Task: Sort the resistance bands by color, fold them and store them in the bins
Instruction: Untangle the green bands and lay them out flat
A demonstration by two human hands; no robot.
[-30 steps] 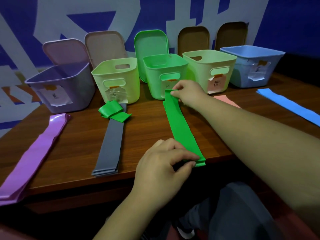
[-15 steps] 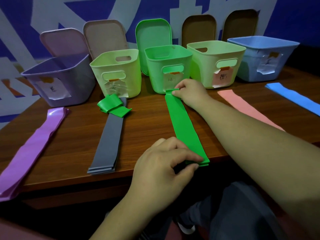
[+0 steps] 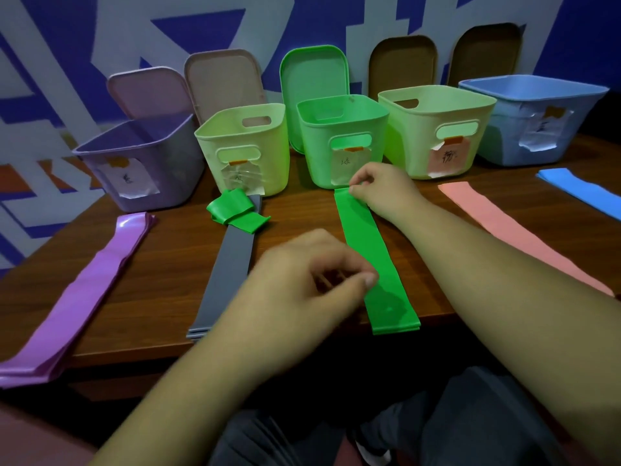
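A long green band [image 3: 369, 243] lies flat on the wooden table, running from the green bin [image 3: 342, 129] to the front edge. My right hand [image 3: 383, 190] pinches its far end just in front of that bin. My left hand [image 3: 302, 290] is blurred, with curled fingers and nothing in them. It sits at the band's left edge, above the near end, which lies free on the table. A second green band [image 3: 235, 211], loosely folded, rests on the far end of a grey band [image 3: 228, 274].
A purple band [image 3: 84, 290] lies at the left, a pink band [image 3: 504, 227] and a blue band [image 3: 578, 190] at the right. Along the back stand a purple bin [image 3: 141, 163], two pale green bins [image 3: 245, 146], [image 3: 433, 129] and a blue bin [image 3: 537, 112]. Lids lean on the wall.
My left hand has let go of the green band's near end and moved up and away from the table edge. My right hand still holds the far end.
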